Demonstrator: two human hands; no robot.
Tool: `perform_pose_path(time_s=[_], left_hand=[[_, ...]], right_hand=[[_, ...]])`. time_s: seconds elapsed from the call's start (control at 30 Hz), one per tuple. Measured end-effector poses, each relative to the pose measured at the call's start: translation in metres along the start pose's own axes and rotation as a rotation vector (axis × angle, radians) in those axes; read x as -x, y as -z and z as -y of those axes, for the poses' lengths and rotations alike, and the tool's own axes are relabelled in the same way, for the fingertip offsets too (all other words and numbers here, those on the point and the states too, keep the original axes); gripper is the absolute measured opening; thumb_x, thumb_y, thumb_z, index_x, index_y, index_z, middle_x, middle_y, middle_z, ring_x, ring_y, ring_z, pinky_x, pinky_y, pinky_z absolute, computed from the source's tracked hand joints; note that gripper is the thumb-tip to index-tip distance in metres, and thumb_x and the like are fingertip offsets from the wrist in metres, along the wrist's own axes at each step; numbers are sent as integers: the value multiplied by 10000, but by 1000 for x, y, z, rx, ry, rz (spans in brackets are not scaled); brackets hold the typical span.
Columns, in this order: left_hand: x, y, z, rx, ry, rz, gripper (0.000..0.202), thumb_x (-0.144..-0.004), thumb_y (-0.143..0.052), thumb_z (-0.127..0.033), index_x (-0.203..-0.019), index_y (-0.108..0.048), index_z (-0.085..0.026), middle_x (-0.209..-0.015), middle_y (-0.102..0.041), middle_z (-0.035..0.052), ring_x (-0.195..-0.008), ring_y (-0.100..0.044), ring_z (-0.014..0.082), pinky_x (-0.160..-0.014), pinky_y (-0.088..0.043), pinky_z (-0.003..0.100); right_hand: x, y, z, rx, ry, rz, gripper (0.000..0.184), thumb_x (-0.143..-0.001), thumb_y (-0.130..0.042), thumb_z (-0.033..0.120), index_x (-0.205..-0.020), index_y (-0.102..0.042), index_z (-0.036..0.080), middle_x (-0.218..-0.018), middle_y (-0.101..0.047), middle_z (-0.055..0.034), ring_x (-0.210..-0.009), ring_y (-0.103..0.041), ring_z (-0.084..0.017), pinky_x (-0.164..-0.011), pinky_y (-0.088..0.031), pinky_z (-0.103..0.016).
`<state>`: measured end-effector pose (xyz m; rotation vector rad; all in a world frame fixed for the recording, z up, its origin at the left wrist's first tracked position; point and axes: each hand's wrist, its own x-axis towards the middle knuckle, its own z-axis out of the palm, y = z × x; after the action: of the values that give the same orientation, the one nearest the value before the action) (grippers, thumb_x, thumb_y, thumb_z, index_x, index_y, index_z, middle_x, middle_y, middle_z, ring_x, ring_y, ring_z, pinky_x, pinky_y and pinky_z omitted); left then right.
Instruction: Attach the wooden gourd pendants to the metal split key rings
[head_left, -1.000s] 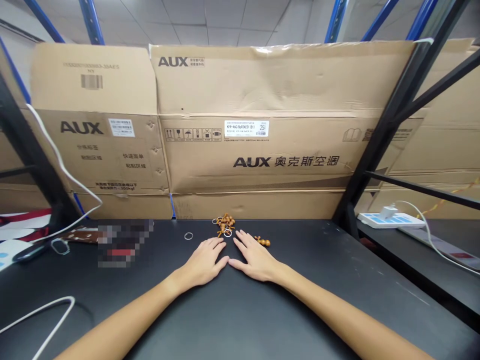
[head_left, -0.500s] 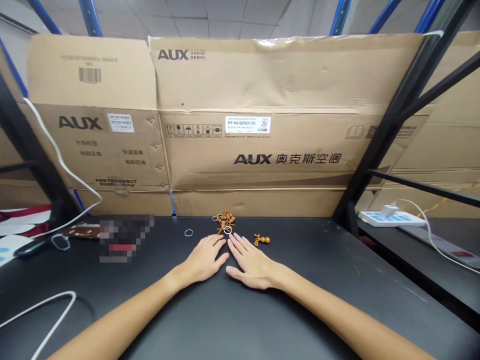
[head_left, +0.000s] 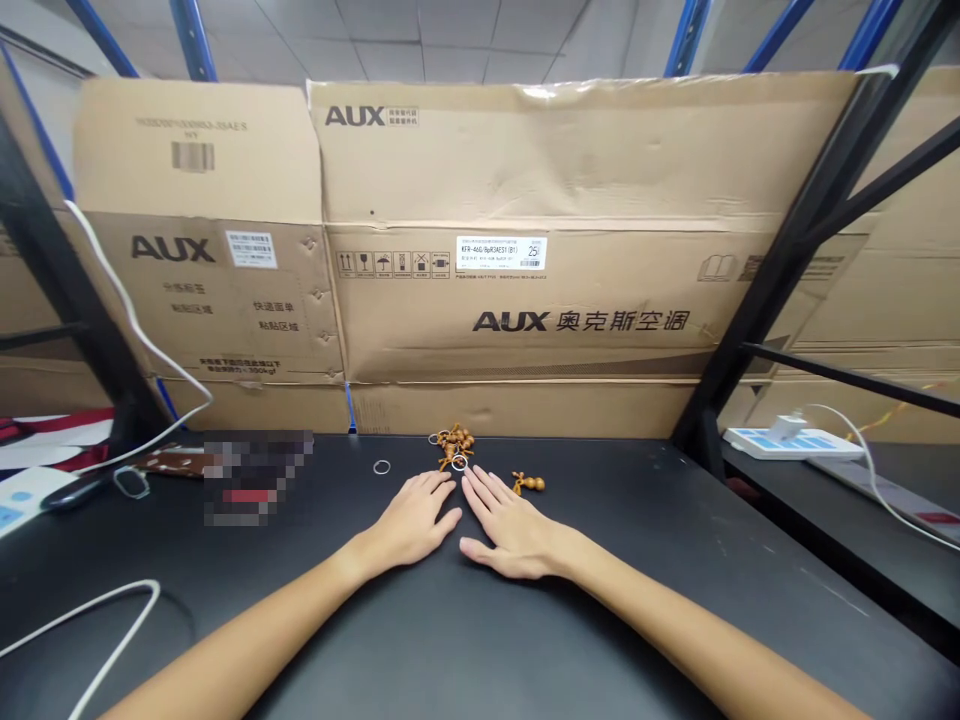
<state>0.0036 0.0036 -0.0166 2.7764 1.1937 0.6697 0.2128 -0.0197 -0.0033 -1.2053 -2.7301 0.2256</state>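
My left hand lies flat on the black table, palm down, holding nothing. Beside it my right hand rests the same way, its fingers stretched forward and its thumb apart. Just beyond the fingertips is a small pile of brown gourd-shaped wooden pendants with cords. A metal ring lies at the near side of this pile, close to my right fingertips. One separate gourd pendant is to the right of the pile. Another metal ring lies to the left, past my left hand.
Cardboard panels stand along the back edge of the black table. At left are a blurred dark item, a white cable and a power strip. Another power strip sits at right, behind a black post.
The whole view has shifted slightly to the right in the picture. Both hands stay flat in the same place by the pendants, and nothing has been taken hold of.
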Motion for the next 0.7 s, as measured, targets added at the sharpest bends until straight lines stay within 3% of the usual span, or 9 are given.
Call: perform_pose_path(time_s=[0.3,0.6,0.7], left_hand=[[1,-1,2,-4,20,-38,353,-926,-399,-277,-1231,-538,-165,-1295,-551,117,-1220,-480,249,-1052,-363,442],[2,-11,12,-258,331,-148,494,-902,-393,-438,-1213,-536,-82,-1352,-479,217,-1324,-336,380,-1069,-260,547],[2,-13,14,-278,406,-130,556,-890,-394,-484,-1234,-523,-66,-1372,-455,234,-1343,-292,402,-1074,-216,568]], right_hand=[[10,-5,18,-43,98,6,852,-901,-308,633,-1476,-100,39,-1528,-6,-164,-1418,34,-286,-1170,-85,-458],[-1,-1,-8,11,-36,-60,866,-887,-280,667,-1472,-159,40,-1530,-68,-168,-1417,19,-302,-1162,-66,-483],[-1,1,-10,17,-37,-51,876,-886,-280,666,-1469,-153,25,-1529,-57,-179,-1417,26,-297,-1164,-65,-471]])
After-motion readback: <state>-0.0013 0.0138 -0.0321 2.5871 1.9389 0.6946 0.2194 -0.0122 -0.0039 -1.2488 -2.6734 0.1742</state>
